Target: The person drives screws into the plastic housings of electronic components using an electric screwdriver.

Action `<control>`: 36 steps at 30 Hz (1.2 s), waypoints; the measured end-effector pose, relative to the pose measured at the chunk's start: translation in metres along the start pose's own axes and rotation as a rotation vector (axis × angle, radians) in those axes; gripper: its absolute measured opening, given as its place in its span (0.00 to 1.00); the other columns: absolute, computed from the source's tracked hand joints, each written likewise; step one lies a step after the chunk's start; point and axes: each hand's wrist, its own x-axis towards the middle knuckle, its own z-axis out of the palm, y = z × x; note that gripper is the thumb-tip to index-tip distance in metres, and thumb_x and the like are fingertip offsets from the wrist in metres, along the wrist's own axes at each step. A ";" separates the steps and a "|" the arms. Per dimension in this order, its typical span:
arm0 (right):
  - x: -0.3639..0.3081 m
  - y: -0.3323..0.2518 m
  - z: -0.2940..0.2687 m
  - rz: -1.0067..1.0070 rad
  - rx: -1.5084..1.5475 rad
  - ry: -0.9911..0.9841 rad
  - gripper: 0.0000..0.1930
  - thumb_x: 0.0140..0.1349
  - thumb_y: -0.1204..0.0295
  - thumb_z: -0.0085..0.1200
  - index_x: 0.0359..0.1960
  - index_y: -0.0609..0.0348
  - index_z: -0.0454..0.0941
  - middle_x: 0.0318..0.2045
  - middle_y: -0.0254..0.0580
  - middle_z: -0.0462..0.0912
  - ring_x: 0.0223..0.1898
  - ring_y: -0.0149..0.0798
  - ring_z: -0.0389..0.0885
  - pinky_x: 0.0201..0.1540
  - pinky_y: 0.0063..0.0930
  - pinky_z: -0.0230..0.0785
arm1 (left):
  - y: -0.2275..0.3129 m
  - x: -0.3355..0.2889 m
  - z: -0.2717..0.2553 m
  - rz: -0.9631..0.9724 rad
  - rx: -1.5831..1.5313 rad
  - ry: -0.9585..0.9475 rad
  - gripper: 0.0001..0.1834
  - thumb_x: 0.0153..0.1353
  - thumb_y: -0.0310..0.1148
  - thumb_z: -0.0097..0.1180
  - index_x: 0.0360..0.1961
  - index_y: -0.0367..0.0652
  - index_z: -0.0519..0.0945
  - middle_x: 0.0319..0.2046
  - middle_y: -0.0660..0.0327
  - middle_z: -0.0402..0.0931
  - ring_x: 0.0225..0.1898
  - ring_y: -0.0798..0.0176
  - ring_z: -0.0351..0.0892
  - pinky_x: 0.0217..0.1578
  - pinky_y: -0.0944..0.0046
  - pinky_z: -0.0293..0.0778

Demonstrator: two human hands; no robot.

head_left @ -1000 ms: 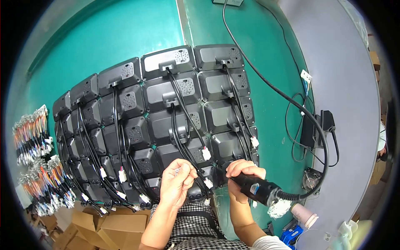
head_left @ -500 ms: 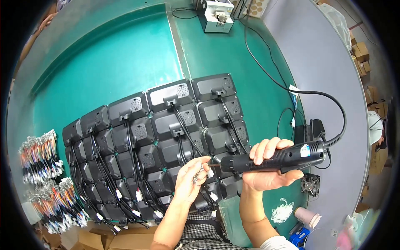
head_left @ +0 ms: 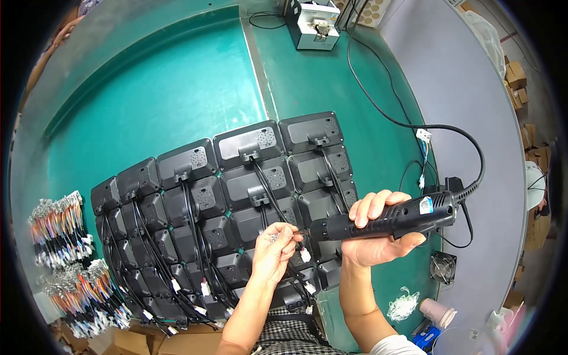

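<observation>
My right hand [head_left: 374,239] is wrapped round a black electric screwdriver [head_left: 408,218], which lies level with its nose pointing left. Its thick cord [head_left: 473,148] loops away from the back end. My left hand [head_left: 272,259] is closed over several small silvery screws [head_left: 275,238]. The left thumb and fingertip pinch at the thin bit in front of the screwdriver's nose. Beneath both hands lie rows of black plastic housings [head_left: 244,143], backs up, with black cables [head_left: 269,189] ending in white connectors [head_left: 305,255].
Bundles of colourful wires [head_left: 59,231] lie at the far left. On the right are a small fan [head_left: 442,267], a clump of white string [head_left: 403,305], a pinkish cup [head_left: 438,312] and a grey partition [head_left: 455,77]. A white-and-black machine [head_left: 313,26] stands at the back of the green table [head_left: 177,83].
The view has shifted slightly, so the housings sit a little lower. My left hand has turned, showing fewer screws, its fingertips still at the bit. The screwdriver has moved slightly left.
</observation>
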 end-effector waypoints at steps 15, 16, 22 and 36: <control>0.001 0.004 0.003 -0.001 0.032 0.006 0.33 0.47 0.38 0.47 0.33 0.61 0.65 0.21 0.38 0.68 0.16 0.31 0.66 0.18 0.21 0.61 | 0.000 0.004 -0.005 0.006 0.031 -0.020 0.10 0.52 0.31 0.56 0.28 0.33 0.74 0.20 0.61 0.70 0.15 0.77 0.57 0.13 0.81 0.53; 0.001 0.004 0.003 0.003 0.032 0.010 0.33 0.47 0.38 0.47 0.33 0.61 0.65 0.21 0.38 0.68 0.16 0.31 0.66 0.18 0.21 0.60 | 0.001 0.004 -0.004 0.006 0.030 -0.021 0.10 0.52 0.31 0.56 0.28 0.33 0.74 0.20 0.61 0.70 0.15 0.77 0.57 0.13 0.81 0.53; -0.001 0.005 0.002 0.004 0.023 0.036 0.33 0.47 0.38 0.47 0.34 0.61 0.65 0.21 0.38 0.68 0.16 0.31 0.66 0.19 0.22 0.61 | 0.006 0.005 0.001 0.050 0.167 0.040 0.11 0.54 0.33 0.55 0.28 0.34 0.73 0.20 0.60 0.71 0.14 0.78 0.57 0.13 0.81 0.52; 0.003 0.006 0.001 -0.008 0.044 0.023 0.33 0.48 0.38 0.45 0.34 0.61 0.65 0.22 0.38 0.68 0.17 0.31 0.66 0.20 0.22 0.62 | 0.006 0.008 -0.004 0.005 0.071 -0.033 0.08 0.50 0.29 0.58 0.27 0.36 0.74 0.17 0.66 0.66 0.15 0.77 0.56 0.14 0.78 0.51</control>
